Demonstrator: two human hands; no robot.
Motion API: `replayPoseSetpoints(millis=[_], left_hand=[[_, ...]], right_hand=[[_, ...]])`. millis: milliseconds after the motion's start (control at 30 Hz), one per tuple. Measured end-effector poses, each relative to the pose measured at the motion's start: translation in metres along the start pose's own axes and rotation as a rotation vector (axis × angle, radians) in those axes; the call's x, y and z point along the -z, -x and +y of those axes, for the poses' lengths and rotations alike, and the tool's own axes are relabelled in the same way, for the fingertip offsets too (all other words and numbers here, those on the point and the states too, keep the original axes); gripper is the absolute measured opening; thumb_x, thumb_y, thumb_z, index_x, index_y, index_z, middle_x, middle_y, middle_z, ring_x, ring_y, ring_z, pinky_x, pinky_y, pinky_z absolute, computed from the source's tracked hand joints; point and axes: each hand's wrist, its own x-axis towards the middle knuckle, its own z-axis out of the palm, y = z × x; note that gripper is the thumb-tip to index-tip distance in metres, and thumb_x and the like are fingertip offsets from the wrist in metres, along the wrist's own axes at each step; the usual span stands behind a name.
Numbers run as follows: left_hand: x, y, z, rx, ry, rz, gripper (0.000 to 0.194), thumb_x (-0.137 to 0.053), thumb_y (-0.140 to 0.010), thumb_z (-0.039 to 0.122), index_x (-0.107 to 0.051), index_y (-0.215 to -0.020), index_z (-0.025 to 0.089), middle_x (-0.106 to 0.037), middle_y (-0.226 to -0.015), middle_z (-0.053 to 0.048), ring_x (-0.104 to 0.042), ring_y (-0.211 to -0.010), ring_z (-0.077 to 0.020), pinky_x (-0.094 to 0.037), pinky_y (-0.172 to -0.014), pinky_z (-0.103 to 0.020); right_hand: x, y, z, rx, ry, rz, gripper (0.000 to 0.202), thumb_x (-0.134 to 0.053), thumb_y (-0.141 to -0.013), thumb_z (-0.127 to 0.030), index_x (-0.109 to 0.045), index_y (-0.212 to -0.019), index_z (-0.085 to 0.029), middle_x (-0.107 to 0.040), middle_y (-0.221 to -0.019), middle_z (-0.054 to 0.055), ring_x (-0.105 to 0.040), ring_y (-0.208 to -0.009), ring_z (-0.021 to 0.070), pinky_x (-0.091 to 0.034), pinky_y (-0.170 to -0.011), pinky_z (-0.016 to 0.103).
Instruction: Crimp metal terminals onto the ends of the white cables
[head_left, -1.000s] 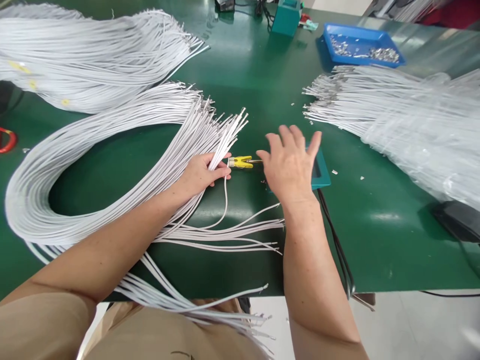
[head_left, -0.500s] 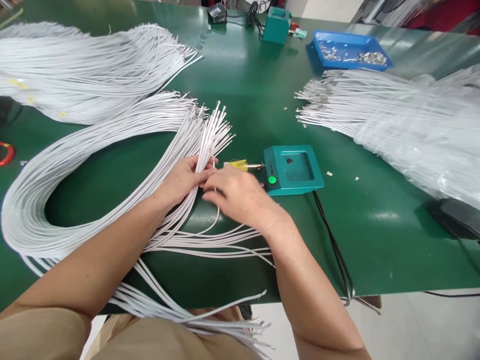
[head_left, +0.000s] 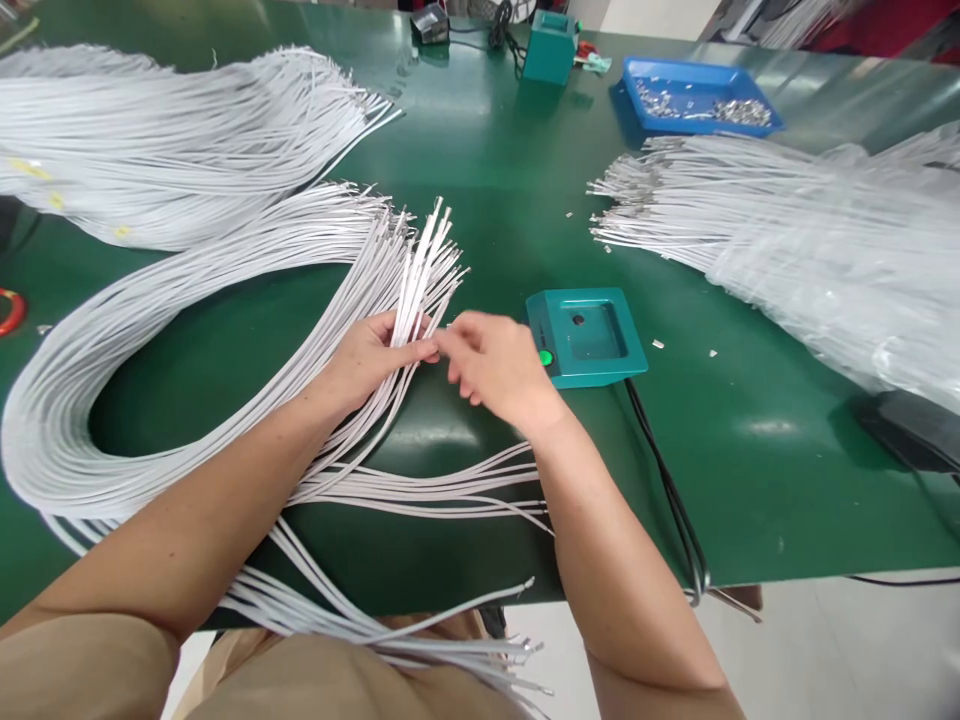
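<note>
My left hand (head_left: 373,362) is wrapped round a bundle of white cables (head_left: 421,270), whose tips fan out above the fingers. Close beside it on the right, my right hand (head_left: 491,362) has thumb and fingertips pressed together near the left thumb; what they pinch, if anything, is too small to make out. Just right of that hand sits a teal device (head_left: 592,335) with a green button, its left side partly covered by the hand. A large loop of white cables (head_left: 52,400) curves round at the left, and more cable ends (head_left: 450,495) lie below my hands.
Another pile of white cables (head_left: 187,150) is at the back left. Bagged cables (head_left: 825,260) lie on the right, behind them a blue tray (head_left: 675,125) of small metal pieces. A second teal device (head_left: 551,48) stands at the back. Black cords (head_left: 671,490) run off the front edge.
My right hand has turned and drawn its fingers together beside the left thumb. It now hides the yellow part at the device's left side. The cable that hung below it has swung to the left bundle.
</note>
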Motion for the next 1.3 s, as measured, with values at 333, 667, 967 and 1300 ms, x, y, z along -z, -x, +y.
replayPoseSetpoints(millis=[333,667,967,1300], left_hand=[[-0.005,0.006,0.011,0.046,0.050,-0.075,0.031,-0.085,-0.069,0.038,-0.069,-0.086,0.017,-0.073,-0.086,-0.003,-0.070,-0.082,-0.0174,-0.052,-0.073,-0.027],[-0.011,0.009,0.015,-0.103,-0.010,0.042,0.032,-0.084,-0.069,0.034,-0.056,-0.075,0.018,-0.067,-0.074,0.001,-0.068,-0.070,-0.0154,-0.052,-0.072,-0.030],[-0.014,0.012,0.014,-0.135,-0.042,0.023,0.031,-0.078,-0.073,0.033,-0.050,-0.076,0.019,-0.070,-0.075,-0.001,-0.069,-0.072,-0.0166,-0.055,-0.073,-0.032],[-0.017,0.015,0.019,-0.108,-0.015,0.004,0.029,-0.079,-0.071,0.027,-0.051,-0.073,0.018,-0.070,-0.073,-0.001,-0.071,-0.072,-0.0175,-0.058,-0.075,-0.034]], right_hand=[[0.001,-0.018,0.016,0.099,-0.242,0.028,0.028,-0.080,-0.072,-0.040,-0.063,-0.071,-0.017,-0.059,-0.061,-0.005,-0.050,-0.052,0.0064,-0.041,-0.048,0.020],[-0.006,-0.020,0.017,0.040,-0.417,-0.020,0.018,-0.076,-0.071,-0.033,-0.067,-0.069,-0.017,-0.060,-0.062,-0.004,-0.047,-0.052,0.0066,-0.038,-0.052,0.023],[-0.006,-0.017,0.013,-0.073,-0.536,-0.043,0.014,-0.073,-0.070,-0.027,-0.064,-0.065,-0.017,-0.055,-0.057,-0.005,-0.045,-0.049,0.0067,-0.037,-0.049,0.022],[-0.005,-0.018,0.015,-0.139,-0.594,-0.189,0.048,-0.079,-0.068,-0.061,-0.058,-0.063,-0.018,-0.042,-0.056,-0.007,-0.038,-0.051,0.0068,-0.034,-0.050,0.024]])
